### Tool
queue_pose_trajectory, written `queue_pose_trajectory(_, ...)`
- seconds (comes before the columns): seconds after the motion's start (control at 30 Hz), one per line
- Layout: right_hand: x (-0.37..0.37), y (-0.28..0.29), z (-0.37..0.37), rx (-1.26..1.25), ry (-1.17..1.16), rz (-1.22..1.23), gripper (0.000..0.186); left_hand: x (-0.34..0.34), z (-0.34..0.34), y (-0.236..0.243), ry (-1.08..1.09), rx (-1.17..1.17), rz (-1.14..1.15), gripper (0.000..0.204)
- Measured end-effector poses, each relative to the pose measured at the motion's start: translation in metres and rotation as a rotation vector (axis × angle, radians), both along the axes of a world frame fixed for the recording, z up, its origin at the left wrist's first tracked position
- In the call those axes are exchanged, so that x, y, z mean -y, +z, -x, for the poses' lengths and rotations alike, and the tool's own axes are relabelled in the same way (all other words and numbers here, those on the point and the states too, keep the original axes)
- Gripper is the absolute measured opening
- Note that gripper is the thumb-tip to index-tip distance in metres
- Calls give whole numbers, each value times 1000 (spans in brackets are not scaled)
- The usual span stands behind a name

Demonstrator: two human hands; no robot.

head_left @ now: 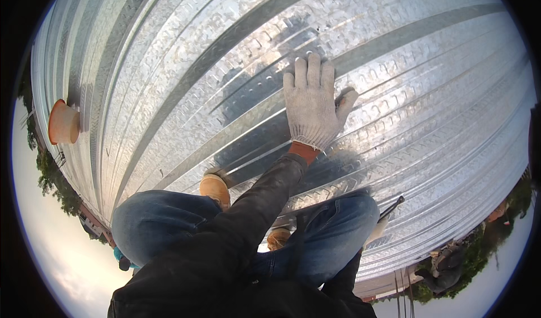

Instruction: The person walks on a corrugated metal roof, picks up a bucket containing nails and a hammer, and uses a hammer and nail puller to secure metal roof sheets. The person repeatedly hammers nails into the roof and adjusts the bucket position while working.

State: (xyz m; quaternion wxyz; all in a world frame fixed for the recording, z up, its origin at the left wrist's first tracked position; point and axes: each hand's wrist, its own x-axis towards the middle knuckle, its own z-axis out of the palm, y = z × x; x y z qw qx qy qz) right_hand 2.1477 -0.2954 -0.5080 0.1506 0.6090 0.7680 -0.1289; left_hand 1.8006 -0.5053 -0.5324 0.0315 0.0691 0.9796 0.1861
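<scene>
My left hand point(313, 101), in a pale knitted glove, lies palm down with fingers extended on the ribbed silver metal sheet point(428, 104). My dark sleeve runs up to it from the bottom. My right hand point(374, 230), also pale-gloved, is mostly hidden behind my right knee and appears to grip a dark, long tool point(391, 208) that points up to the right. My jeans-clad knees are bent, and a tan boot point(214, 189) rests on the sheet below my left hand.
An orange bucket point(66, 123) sits at the left. A person in dark clothing point(442, 270) is at the lower right, and someone in teal point(121, 256) is partly visible at the lower left. Trees point(53, 183) and sky show beyond the curved roof edges.
</scene>
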Motion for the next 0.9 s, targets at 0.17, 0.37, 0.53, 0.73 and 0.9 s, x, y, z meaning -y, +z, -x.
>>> queue_pose_trajectory(0.17, 10, -2, -35, -149, 100, -83, 60, 15, 13, 19, -3, 105, -132, 68)
queue_pose_trajectory(0.37, -16, 24, -83, -39, 38, 116, 61, 28, 15, 11, -184, 395, -158, 80)
queue_pose_trajectory(0.53, -26, 62, -37, -482, -336, 334, 22, 119, 109, 8, -298, 941, -177, 81)
queue_pose_trajectory(0.73, -27, 101, 105, -754, -76, 539, 17, 237, 191, 88, -141, 816, -149, 76)
queue_pose_trajectory(0.9, 48, 119, 233, -665, 222, 639, 33, 370, 151, 73, 171, 255, -29, 70)
